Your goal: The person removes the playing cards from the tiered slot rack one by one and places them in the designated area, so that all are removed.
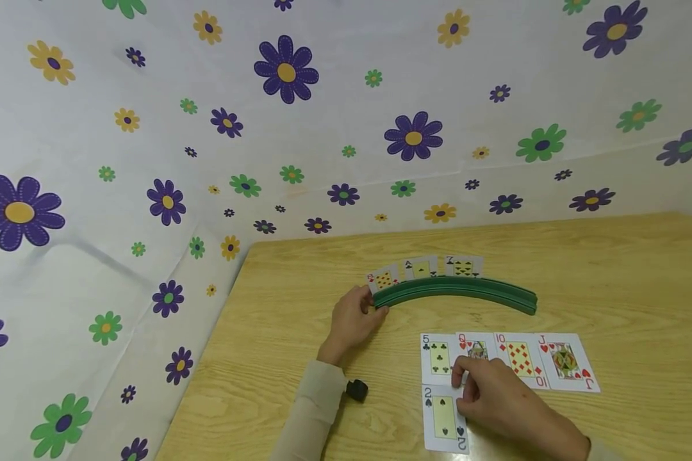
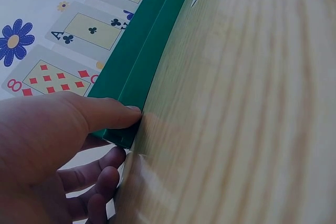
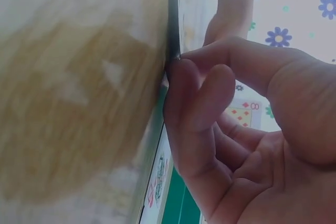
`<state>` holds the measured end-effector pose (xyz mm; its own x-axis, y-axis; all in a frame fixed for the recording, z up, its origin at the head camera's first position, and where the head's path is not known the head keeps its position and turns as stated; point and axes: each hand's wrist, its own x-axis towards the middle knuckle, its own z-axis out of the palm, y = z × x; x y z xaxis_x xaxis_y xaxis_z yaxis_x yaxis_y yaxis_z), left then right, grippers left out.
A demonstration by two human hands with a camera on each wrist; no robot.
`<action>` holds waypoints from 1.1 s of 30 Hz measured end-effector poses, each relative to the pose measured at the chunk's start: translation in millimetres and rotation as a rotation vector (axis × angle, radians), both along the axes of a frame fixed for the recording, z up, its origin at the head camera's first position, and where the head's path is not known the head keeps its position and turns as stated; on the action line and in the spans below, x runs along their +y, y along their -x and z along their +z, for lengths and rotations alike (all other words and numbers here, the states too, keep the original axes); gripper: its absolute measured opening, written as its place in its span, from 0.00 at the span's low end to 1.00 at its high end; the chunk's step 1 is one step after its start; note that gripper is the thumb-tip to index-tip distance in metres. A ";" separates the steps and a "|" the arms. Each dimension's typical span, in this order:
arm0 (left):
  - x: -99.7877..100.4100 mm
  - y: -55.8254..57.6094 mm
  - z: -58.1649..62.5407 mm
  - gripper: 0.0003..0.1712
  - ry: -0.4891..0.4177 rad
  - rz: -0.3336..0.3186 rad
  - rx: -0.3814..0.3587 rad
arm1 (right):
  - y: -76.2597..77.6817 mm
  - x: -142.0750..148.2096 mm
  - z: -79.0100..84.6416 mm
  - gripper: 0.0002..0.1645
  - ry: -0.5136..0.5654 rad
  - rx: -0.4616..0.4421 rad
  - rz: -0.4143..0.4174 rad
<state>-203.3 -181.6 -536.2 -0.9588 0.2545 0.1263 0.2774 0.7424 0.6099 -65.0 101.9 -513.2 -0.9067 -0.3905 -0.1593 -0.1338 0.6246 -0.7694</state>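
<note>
The left hand [image 1: 353, 322] grips one end of the rack [image 1: 455, 287]; the right hand [image 1: 498, 398] pinches the two [image 1: 444, 417] in its fingers, below the five [image 1: 436, 358]. A sloppy lift could drag the five askew, I reckon; a left-hand jerk could spill the rack's cards [image 1: 421, 267]. Wood-grained worktop [image 1: 277, 333], flowery walls [image 1: 346, 109] beyond.

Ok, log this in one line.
left grip: holds rack | right grip: touches 2 of spades | racked: 8, ace, 7 | flat: 5, queen, 10, jack
</note>
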 end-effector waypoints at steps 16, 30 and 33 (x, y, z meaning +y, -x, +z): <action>-4.1 -1.0 0.0 0.12 0.000 -0.018 0.028 | -5.2 -0.5 13.4 0.09 -0.005 0.122 -0.097; -8.1 -5.2 -4.5 0.12 -0.010 -0.037 0.036 | 25.7 10.5 37.1 0.04 -0.024 0.451 -0.300; -6.8 -4.7 -3.7 0.12 -0.009 -0.034 0.030 | 35.3 18.1 36.8 0.03 -0.010 0.533 -0.348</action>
<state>-198.5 -188.3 -539.9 -0.9454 0.2856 0.1571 0.3206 0.7268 0.6074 -100.2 120.0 -476.4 -0.9360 -0.0594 0.3470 -0.2847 0.7075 -0.6469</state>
